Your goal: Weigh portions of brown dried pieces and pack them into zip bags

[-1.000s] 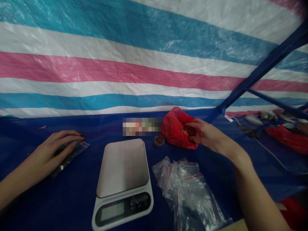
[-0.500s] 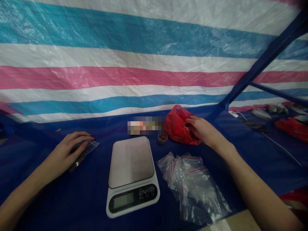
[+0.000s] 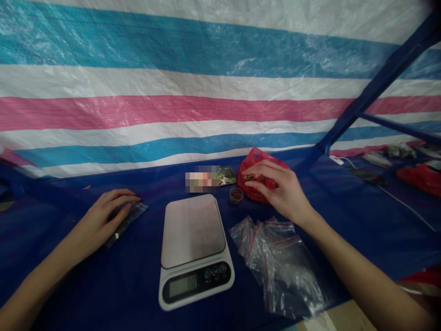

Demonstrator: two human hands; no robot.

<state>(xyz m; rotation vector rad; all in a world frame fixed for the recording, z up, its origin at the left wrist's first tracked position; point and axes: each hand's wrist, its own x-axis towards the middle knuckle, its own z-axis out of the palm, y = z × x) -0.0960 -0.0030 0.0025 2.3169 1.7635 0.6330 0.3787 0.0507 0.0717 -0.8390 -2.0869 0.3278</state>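
Head view: we log the left hand curved over a small zip bag, fingers laid along its top; we cannot tell whether it grips the bag or only rests there. The right hand pinches brown bits between thumb and fingers, just over a red plastic bag. Beside that bag, a small cup holds more brown bits. The kitchen scale carries nothing on its plate; its display is too small to read. As things stand, the piled zip bags look empty, and only the small zip bag seems to hold something dark. Count: two hands, one kitchen scale, one small cup, one red plastic bag, one small zip bag apart, and several piled zip bags, too tangled to number exactly.
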